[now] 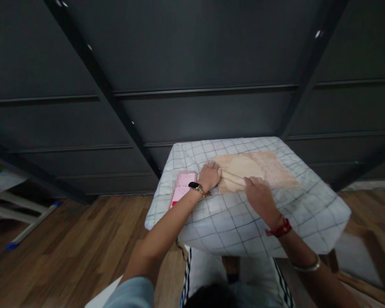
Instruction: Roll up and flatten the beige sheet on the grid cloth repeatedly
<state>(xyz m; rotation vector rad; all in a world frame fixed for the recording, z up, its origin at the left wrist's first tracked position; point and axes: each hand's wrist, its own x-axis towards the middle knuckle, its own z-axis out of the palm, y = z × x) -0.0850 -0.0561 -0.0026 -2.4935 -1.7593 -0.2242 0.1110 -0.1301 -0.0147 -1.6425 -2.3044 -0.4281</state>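
My left hand (210, 176) is closed around the left end of a pale wooden rolling pin (232, 177). At the pin's other end, my right hand (258, 192) grips it with wrapped fingers. The pin lies across a thin, flat, rounded sheet of dough (248, 164). Beneath the dough is a wooden board (280, 173), light brown and dusted with a whitish film. Part of the dough's near side shows below the pin; my right hand hides some of it.
A phone (185, 185) with a pink screen lies left of my left wrist. The small table has a white checked cloth (224, 220). Dark wall panels (199, 115) stand directly behind it. A white-legged table (22, 209) is at far left, a wooden chair (368, 256) at right.
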